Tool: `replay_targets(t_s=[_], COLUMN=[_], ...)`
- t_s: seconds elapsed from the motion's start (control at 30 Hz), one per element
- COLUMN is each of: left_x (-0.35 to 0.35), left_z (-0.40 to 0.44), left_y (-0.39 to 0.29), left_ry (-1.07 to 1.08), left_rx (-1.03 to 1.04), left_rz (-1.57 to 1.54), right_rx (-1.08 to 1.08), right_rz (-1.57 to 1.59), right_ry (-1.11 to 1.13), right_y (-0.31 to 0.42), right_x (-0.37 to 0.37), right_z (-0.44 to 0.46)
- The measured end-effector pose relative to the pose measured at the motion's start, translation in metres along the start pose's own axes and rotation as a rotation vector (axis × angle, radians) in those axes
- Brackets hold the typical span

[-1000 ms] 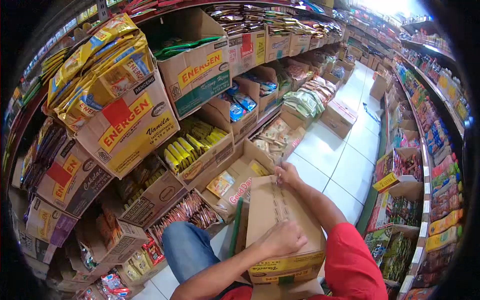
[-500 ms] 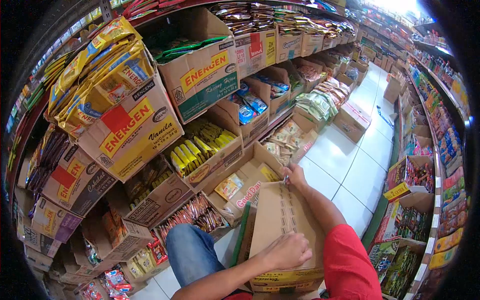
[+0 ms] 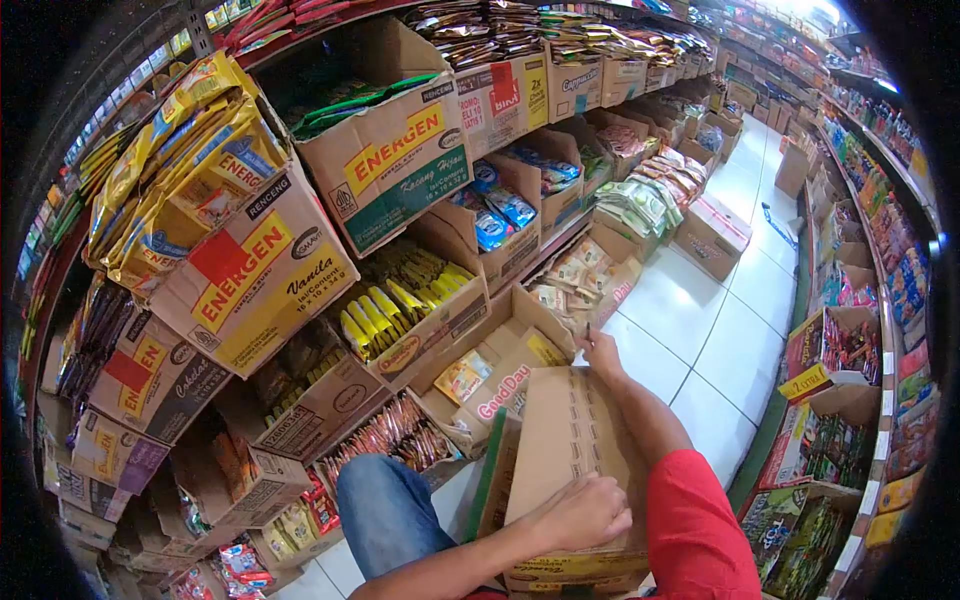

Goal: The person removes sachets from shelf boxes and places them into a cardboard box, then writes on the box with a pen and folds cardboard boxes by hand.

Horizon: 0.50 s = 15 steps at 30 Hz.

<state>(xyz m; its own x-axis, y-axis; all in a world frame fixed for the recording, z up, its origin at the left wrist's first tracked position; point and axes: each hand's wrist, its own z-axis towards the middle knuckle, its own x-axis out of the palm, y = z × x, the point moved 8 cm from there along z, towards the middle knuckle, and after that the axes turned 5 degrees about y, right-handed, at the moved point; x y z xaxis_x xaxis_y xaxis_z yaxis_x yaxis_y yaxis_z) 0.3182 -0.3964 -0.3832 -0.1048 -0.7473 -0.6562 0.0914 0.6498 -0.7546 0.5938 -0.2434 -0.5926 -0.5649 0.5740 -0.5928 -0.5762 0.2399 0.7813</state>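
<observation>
A closed cardboard box (image 3: 560,430) stands in front of me with its top facing up and a printed yellow side toward me. My left hand (image 3: 585,512) rests on the near part of its top, curled into a fist, and nothing shows in it. At the box's far end is my right hand (image 3: 603,358), its fingers pinched around something small and thin that I cannot make out. Just beyond the box's left far corner, an open Good Day carton (image 3: 500,390) holds a few flat packets (image 3: 463,377).
Shelves on the left carry Energen cartons (image 3: 255,275) and sachet boxes. A green-edged carton (image 3: 492,475) stands between my knee (image 3: 388,510) and the box. Another carton (image 3: 712,236) sits on the tiled floor (image 3: 690,320). More goods line the right shelf (image 3: 835,435).
My right hand has moved slightly away from the box's far edge. My left hand stays in a fist on the box top. The view has shifted a little.
</observation>
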Motion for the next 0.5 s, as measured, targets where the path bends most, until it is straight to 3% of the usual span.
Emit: replay_targets(t_s=[0.07, 0.23, 0.3, 0.4, 0.5], left_x=[0.004, -0.004, -0.012, -0.025, -0.026], left_z=[0.003, 0.009, 0.007, 0.003, 0.001], left_y=[0.003, -0.001, 0.0, -0.002, -0.002], left_ry=[0.011, 0.015, -0.053, -0.144, -0.175], left_rx=[0.015, 0.026, 0.041, 0.073, 0.096], left_rz=[-0.02, -0.02, -0.069, -0.136, -0.149], right_rx=[0.165, 0.175, 0.226, 0.374, 0.423], right_rz=[0.01, -0.015, 0.331, 0.589, 0.596], right_ry=[0.092, 0.099, 0.05, 0.051, 0.131], right_y=[-0.01, -0.009, -0.016, -0.026, -0.028], right_x=[0.007, 0.0, 0.001, 0.005, 0.011], right_z=[-0.002, -0.008, -0.008, -0.013, -0.014])
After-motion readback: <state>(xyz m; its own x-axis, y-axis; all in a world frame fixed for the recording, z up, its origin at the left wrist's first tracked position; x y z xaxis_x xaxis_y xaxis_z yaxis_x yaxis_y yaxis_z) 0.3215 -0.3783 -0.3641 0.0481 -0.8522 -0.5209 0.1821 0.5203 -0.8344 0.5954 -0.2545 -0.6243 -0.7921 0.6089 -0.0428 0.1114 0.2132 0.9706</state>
